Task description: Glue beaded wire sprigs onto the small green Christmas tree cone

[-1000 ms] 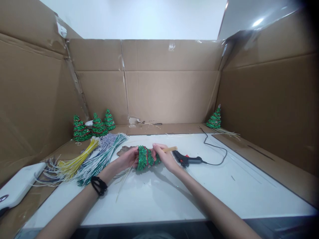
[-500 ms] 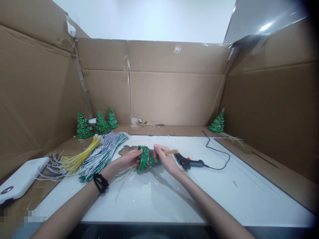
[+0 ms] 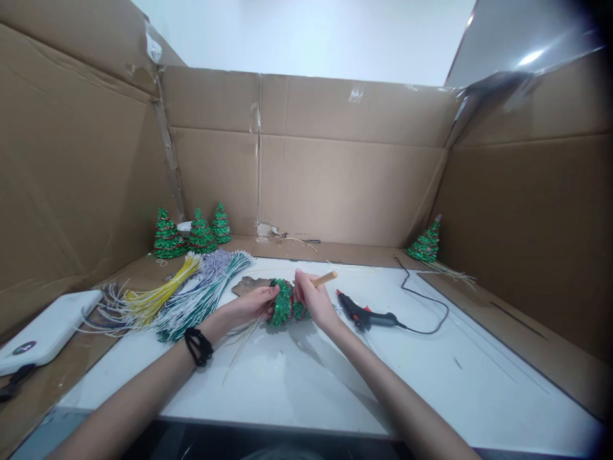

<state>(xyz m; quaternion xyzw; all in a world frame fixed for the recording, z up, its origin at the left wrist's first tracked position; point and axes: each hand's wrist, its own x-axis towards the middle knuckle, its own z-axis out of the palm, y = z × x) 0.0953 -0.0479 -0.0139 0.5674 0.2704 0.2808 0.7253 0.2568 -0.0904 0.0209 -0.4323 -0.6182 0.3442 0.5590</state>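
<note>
My left hand (image 3: 253, 303) is closed around one side of a small green glittery Christmas tree (image 3: 281, 305) with a red trim, lying on its side just above the white tabletop. My right hand (image 3: 314, 303) pinches a light wooden stick (image 3: 326, 278), which slants up and out to the right of the fingers. That hand is up against the tree's other side; its fingertips and the stick's working end are hidden. Beneath the left fingers several pale thin strands (image 3: 238, 350) trail onto the table. A brown ragged-edged piece (image 3: 246, 285) lies behind the left hand.
A black glue gun (image 3: 368, 317) with a cord lies right of my hands. Yellow-and-white wire bundles (image 3: 167, 291) and green-and-white ones (image 3: 213, 291) are at left, beside a white device (image 3: 50, 329). Finished-looking trees (image 3: 201, 233) stand back left, another tree (image 3: 426, 243) back right. Cardboard walls (image 3: 354, 185) surround the table.
The stick in my right hand has tilted more steeply upward, and the hand has turned slightly at the tree. The whole view has shifted a little. The left hand keeps its hold.
</note>
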